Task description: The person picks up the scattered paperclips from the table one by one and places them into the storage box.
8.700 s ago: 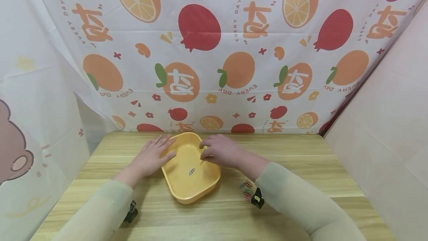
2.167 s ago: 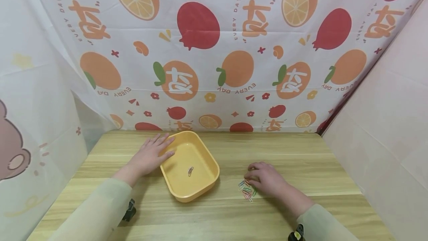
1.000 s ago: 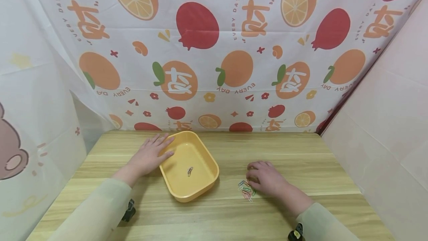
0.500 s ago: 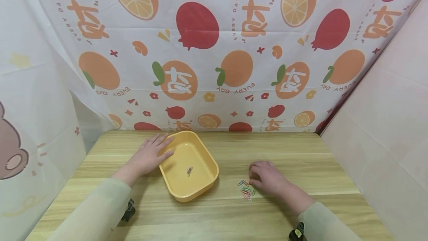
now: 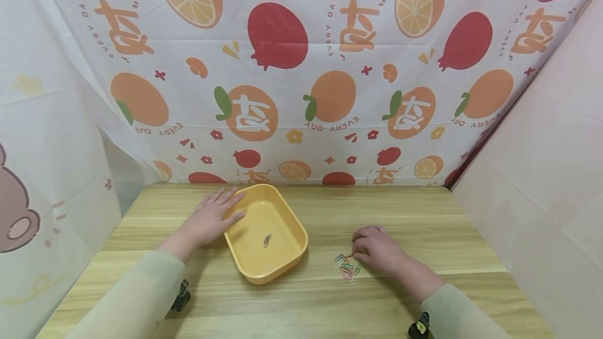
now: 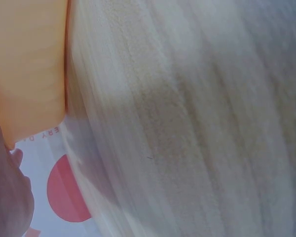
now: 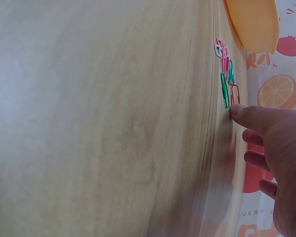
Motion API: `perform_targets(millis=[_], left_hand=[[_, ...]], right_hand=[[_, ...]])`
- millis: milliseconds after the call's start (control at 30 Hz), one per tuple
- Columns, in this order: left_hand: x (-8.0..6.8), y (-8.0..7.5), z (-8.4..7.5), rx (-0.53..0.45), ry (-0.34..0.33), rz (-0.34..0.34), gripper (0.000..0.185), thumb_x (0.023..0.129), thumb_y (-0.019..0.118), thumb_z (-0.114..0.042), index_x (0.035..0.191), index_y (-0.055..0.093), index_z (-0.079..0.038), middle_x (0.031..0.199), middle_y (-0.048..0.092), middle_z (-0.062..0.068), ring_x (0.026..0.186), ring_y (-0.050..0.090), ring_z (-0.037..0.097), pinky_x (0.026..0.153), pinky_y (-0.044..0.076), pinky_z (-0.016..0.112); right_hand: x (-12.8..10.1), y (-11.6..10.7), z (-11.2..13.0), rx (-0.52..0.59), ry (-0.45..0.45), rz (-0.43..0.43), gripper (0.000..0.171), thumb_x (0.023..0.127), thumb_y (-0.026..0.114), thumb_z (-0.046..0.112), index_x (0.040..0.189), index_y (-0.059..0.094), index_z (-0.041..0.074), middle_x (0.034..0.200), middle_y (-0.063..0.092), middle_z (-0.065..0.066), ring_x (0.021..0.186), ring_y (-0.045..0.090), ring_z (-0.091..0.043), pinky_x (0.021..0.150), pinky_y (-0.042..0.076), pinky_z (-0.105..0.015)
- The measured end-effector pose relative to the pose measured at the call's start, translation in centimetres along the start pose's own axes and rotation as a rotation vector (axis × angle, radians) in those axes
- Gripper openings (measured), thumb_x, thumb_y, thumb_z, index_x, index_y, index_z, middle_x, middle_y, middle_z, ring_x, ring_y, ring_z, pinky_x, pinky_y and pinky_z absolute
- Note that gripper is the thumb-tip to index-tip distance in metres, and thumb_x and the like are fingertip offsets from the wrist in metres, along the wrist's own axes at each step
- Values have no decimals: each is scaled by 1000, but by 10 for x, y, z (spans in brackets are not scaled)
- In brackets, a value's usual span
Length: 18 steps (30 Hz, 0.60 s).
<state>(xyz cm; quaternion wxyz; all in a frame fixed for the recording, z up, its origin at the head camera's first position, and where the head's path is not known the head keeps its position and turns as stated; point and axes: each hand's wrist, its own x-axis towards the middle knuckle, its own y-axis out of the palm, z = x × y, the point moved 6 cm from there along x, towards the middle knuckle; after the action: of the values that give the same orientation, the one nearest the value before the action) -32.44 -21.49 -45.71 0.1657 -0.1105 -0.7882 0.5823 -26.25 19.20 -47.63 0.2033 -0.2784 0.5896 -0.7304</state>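
Observation:
My left hand (image 5: 207, 221) lies over the left rim of a yellow tray (image 5: 298, 255), fingers spread and thumb over the inside. A few paper clips (image 5: 267, 241) lie together on the tray's floor; their exact number is hard to tell. To the right, my right hand (image 5: 379, 250) pinches one end of a red-orange paper clip (image 7: 235, 94) with the thumb and a fingertip largely hidden behind it. Beside those fingertips lies a loose pile of coloured paper clips (image 5: 347, 272), with a green paper clip (image 7: 225, 90) at its near side.
A light wooden table (image 5: 377, 302) carries everything. Behind it hangs a fruit-print curtain (image 5: 301, 135), and pale cloth sheets (image 5: 532, 213) close off the sides. Dark wrist cameras (image 5: 418, 327) sit under both sleeves.
The right hand has gone from above the tray to the pile, and more clips lie in the tray. Lately it has edged slightly right, with a red-orange clip at its fingertips. Left hand unmoved.

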Motion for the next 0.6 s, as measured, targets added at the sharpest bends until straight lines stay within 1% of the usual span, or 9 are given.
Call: perform_targets(millis=[400,600], left_hand=[[-1,-1,-3,-6,2,-3,64,102,47,-50,157,33,-20,164,21,12,148,13,45,117,4,65],[-1,-1,-2,-3,4,-12,64,102,46,-52,156,33,-20,163,22,12,148,14,45,117,4,66]], right_hand=[[1,-2,0,-29,-13,4,4,86,76,28,83,76,30,115,68,3,113,58,-22,104,39,-50],[4,-7,0,-48,-21,3,4,86,76,32,84,78,29,118,68,4,115,58,-22,104,40,-49]])
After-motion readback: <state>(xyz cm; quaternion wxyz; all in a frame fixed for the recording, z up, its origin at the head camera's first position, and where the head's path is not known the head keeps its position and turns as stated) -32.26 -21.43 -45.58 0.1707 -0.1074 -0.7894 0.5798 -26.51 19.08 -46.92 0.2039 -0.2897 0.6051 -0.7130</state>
